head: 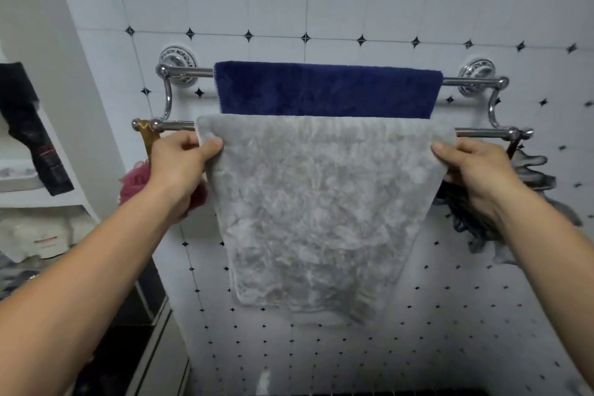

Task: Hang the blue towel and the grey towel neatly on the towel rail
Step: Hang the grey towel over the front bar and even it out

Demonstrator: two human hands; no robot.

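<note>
A chrome double towel rail (180,71) is fixed to the tiled wall. The blue towel (324,90) hangs flat over its upper, rear bar. The grey towel (308,202) drapes over the lower, front bar and hangs down long, narrowing towards its bottom edge. My left hand (183,164) pinches the grey towel's upper left edge, thumb on the front. My right hand (472,170) grips its upper right edge just under the bar.
A pink bath sponge (135,180) hangs from the lower bar's left end, and a dark mesh sponge with a grey cloth (533,177) from its right end. White shelves (38,193) with a black tube (35,135) stand at the left.
</note>
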